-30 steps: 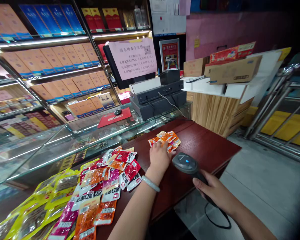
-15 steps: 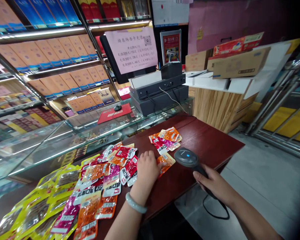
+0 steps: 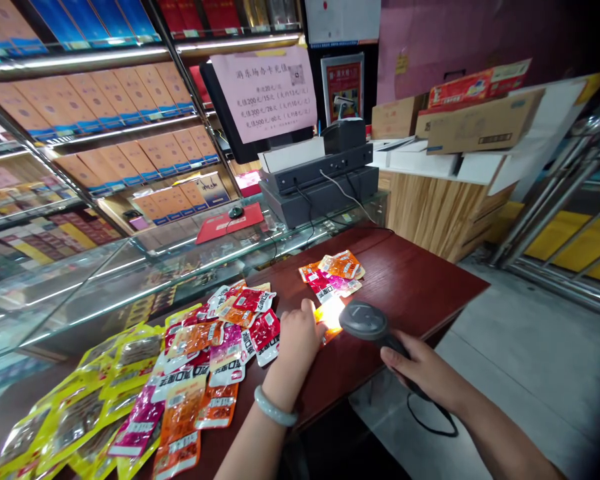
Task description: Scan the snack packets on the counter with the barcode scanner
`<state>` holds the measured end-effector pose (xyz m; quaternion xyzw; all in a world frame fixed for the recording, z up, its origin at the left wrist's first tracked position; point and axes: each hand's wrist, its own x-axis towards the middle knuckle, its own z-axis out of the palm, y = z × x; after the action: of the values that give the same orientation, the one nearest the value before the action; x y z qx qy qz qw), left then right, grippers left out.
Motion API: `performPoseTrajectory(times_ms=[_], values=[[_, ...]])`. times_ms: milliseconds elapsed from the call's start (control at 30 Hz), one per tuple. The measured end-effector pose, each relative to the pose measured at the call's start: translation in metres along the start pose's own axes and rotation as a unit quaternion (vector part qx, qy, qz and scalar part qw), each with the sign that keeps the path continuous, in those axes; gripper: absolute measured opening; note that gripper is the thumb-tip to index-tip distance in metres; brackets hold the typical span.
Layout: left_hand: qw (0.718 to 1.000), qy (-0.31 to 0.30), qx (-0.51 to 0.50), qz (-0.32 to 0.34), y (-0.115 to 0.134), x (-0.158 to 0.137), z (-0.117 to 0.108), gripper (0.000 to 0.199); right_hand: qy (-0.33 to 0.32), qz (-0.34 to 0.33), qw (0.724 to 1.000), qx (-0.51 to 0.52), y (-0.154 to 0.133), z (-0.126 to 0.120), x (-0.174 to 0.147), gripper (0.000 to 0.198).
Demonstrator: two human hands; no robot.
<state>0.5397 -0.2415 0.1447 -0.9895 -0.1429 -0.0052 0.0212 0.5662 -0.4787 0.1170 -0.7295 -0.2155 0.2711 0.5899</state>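
Observation:
My right hand grips the handle of a dark grey barcode scanner, its cord hanging below. Bright light from the scanner head falls on an orange snack packet lying on the dark red table. My left hand, with a pale bangle on the wrist, has curled fingers and its thumb at the packet's left edge. Left of that hand, red, orange and purple snack packets lie in a loose heap, partly over yellow bags. Beyond the lit packet is a smaller pile of packets.
A glass counter runs behind the table, holding a red mat with a mouse, and a monitor with a pink notice. Cardboard boxes stand on a wooden cabinet at right. A metal railing is further right.
The scanner has moved slightly left, closer to the orange packet, and its light now shines brightly on it. The blue light on its top no longer shows. My left hand stays at the packet.

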Motion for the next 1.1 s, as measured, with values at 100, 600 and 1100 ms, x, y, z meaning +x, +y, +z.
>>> performPoseTrajectory(times_ms=[100,600,1100], values=[[1.0,-0.002,-0.016,-0.015,-0.005,-0.001,-0.003,0.036,-0.004,-0.005,1.0,-0.001,-0.002,0.001,0.001,0.05],[0.992,0.055,-0.043,-0.106,-0.033,0.032,-0.018,0.066,-0.004,-0.001,1.0,0.024,0.006,0.001,0.009,0.057],[0.978,-0.012,-0.13,-0.164,0.018,0.072,-0.002,0.054,0.022,-0.022,0.999,0.01,0.002,-0.005,0.017,0.046]])
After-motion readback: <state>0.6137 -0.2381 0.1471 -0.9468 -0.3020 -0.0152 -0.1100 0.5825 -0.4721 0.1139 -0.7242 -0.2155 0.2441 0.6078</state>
